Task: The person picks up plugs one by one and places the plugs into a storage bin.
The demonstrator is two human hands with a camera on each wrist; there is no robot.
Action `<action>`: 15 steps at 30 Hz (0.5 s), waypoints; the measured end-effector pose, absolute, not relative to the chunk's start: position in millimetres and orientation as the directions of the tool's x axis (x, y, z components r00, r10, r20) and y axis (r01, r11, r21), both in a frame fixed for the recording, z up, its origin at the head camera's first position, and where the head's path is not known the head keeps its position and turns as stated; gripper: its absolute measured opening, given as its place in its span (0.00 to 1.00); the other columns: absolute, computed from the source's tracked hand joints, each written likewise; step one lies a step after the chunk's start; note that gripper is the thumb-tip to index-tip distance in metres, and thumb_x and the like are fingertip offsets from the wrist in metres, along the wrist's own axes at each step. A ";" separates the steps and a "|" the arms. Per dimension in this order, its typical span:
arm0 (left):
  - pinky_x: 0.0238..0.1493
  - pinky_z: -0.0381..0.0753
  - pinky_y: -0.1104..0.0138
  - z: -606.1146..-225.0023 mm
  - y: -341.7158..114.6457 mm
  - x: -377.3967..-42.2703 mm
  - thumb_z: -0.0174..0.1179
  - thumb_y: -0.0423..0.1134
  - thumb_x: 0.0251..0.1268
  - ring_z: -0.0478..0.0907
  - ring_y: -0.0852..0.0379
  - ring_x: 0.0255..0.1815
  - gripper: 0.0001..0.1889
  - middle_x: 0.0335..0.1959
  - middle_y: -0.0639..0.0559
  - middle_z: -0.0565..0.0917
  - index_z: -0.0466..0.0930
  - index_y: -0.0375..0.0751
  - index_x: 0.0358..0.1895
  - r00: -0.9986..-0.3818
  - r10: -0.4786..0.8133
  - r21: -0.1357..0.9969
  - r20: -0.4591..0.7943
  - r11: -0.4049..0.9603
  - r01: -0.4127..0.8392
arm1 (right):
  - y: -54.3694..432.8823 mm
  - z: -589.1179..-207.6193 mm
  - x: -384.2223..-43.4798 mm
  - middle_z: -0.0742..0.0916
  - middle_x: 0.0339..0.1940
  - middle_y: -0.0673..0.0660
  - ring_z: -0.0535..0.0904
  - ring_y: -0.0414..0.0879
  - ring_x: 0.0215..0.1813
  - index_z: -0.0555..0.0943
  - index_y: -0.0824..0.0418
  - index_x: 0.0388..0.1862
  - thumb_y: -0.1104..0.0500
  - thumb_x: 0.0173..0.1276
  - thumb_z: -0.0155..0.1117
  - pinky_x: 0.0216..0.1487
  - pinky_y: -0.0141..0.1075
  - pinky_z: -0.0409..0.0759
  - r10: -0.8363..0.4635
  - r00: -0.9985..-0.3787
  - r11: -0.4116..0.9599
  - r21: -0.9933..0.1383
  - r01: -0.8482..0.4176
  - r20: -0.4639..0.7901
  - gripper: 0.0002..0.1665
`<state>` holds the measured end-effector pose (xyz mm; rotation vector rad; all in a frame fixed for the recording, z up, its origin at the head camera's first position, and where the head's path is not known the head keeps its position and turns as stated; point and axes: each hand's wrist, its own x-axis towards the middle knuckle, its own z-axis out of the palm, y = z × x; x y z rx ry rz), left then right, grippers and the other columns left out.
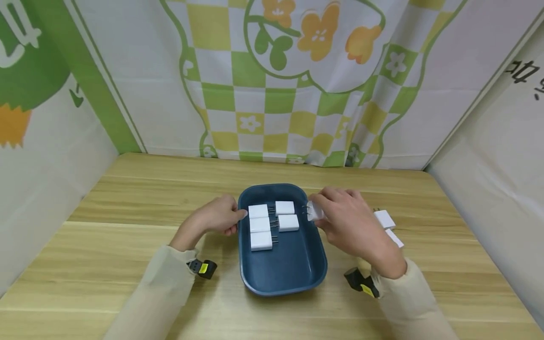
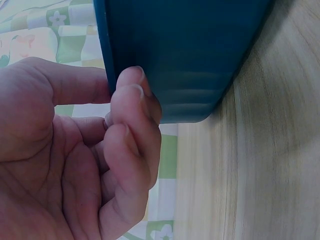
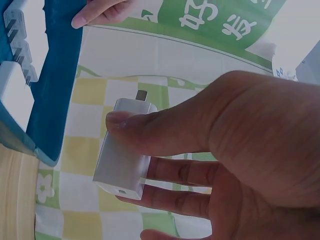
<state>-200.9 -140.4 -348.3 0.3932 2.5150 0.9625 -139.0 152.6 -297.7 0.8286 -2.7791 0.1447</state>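
A dark blue rectangular tray (image 1: 280,274) lies on the table with several white charger plugs (image 1: 260,225) inside, three stacked in a left column and two in a right column, prongs facing inward. My left hand (image 1: 218,215) pinches the tray's left rim between thumb and curled fingers; the left wrist view shows those fingers against the tray's outer wall. Just over the right rim, my right hand (image 1: 350,224) holds another white charger plug (image 3: 122,155) between thumb and fingers, its metal prongs pointing toward the tray.
Two more white charger plugs (image 1: 384,219) lie on the wooden table (image 1: 127,226), right of the tray and partly behind my right hand. A checked, flowered curtain (image 1: 276,108) hangs along the table's far edge, with pale fabric at both sides.
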 end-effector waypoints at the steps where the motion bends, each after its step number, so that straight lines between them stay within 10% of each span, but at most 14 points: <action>1: 0.22 0.69 0.69 -348.4 -140.6 -200.8 0.52 0.38 0.79 0.74 0.56 0.16 0.23 0.13 0.51 0.77 0.80 0.35 0.20 -0.873 0.400 0.685 -0.279 0.720 0.111 | 151.5 -297.6 -138.7 0.85 0.47 0.55 0.81 0.54 0.50 0.83 0.61 0.59 0.59 0.61 0.78 0.59 0.58 0.72 -0.534 -0.806 0.830 -0.025 -0.558 0.255 0.27; 15: 0.22 0.68 0.69 -348.0 -141.4 -200.4 0.52 0.38 0.79 0.72 0.56 0.15 0.23 0.13 0.50 0.77 0.80 0.35 0.20 -0.869 0.413 0.689 -0.274 0.714 0.122 | 126.6 -294.8 -137.7 0.84 0.49 0.55 0.80 0.53 0.54 0.81 0.59 0.61 0.59 0.63 0.77 0.59 0.56 0.73 -0.569 -0.796 0.801 -0.078 -0.593 0.204 0.28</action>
